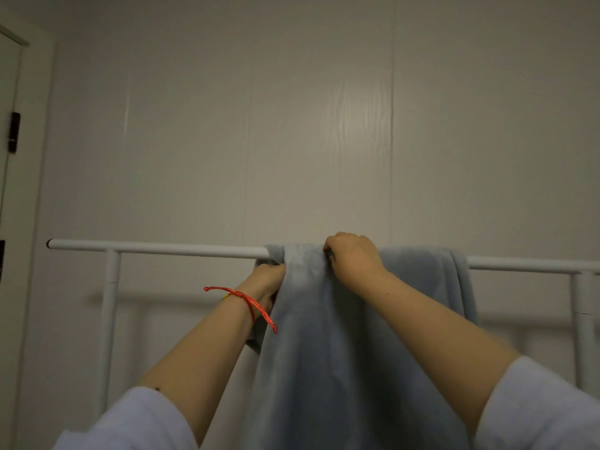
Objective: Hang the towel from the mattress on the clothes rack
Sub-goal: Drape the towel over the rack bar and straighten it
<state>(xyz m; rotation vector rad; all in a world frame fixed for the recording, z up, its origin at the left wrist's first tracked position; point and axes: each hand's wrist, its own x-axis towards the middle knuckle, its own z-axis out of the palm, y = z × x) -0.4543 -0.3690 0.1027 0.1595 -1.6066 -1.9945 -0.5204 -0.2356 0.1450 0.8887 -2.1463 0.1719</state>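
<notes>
A grey-blue towel (341, 352) hangs draped over the top bar of a white clothes rack (162, 248), right of the bar's middle, and falls down past the bottom of the view. My left hand (268, 280), with a red cord around the wrist, grips the towel's left edge just below the bar. My right hand (352, 254) is closed on a fold of the towel at the top of the bar. The mattress is out of view.
A plain pale wall (292, 125) stands close behind the rack. The rack's white uprights (108, 319) rise at left and right. A door frame with a black hinge (14, 131) lies at the far left.
</notes>
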